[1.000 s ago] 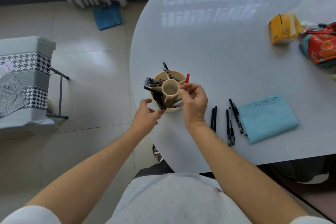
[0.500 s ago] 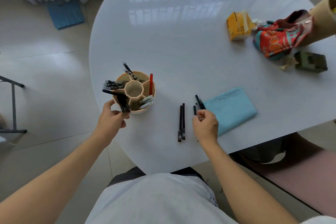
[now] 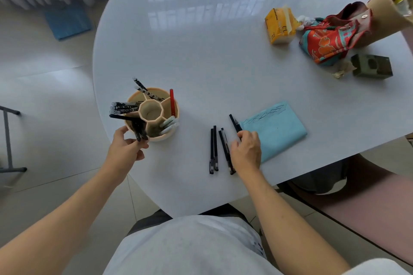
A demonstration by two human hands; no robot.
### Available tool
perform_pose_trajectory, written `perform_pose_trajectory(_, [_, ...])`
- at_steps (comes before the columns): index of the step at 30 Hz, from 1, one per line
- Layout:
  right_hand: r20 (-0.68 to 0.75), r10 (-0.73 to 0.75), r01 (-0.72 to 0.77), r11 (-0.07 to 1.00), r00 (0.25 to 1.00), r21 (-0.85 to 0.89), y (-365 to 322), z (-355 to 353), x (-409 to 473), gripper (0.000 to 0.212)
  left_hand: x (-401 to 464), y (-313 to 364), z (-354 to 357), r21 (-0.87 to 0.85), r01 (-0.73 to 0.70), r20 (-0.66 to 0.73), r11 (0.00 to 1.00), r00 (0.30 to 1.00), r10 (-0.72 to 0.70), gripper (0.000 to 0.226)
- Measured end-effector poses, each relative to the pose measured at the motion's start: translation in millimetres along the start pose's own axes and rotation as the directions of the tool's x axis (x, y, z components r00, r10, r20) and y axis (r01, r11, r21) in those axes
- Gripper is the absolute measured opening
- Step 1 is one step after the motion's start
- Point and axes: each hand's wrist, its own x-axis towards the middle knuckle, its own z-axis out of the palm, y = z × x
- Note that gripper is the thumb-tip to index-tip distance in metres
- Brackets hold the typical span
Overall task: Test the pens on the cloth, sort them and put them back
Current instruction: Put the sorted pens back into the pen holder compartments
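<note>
right fingers (image 3: 242, 135) touching black pen (image 3: 234, 123) beside cloth (image 3: 274, 129)

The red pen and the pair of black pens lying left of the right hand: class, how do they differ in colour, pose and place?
The red pen is red; the pair of black pens is black. The red pen stands nearly upright, while the black pair lies flat, side by side. The red pen sits in a compartment of the pen holder; the black pair rests on the bare table. Neither is touched by a hand.
</note>
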Motion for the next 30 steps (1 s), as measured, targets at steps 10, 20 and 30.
perform_pose_trajectory(10, [0.169,0.028,-0.015,0.997,0.985,-0.082,-4,-12,20,0.011,-4,0,2,-0.005,0.004,-0.011,1.000,1.000,-0.004,0.066])
perform_pose_trajectory(20, [0.223,-0.092,0.135,0.973,0.970,-0.187,-14,5,-13,0.043,0,-1,2,-0.003,0.014,-0.006,1.000,1.000,-0.014,0.067])
perform_pose_trajectory(30, [0.322,-0.054,0.202,0.873,0.945,-0.445,-59,29,-12,0.041,-9,7,2,-0.001,0.000,0.001,1.000,1.000,0.000,0.060])
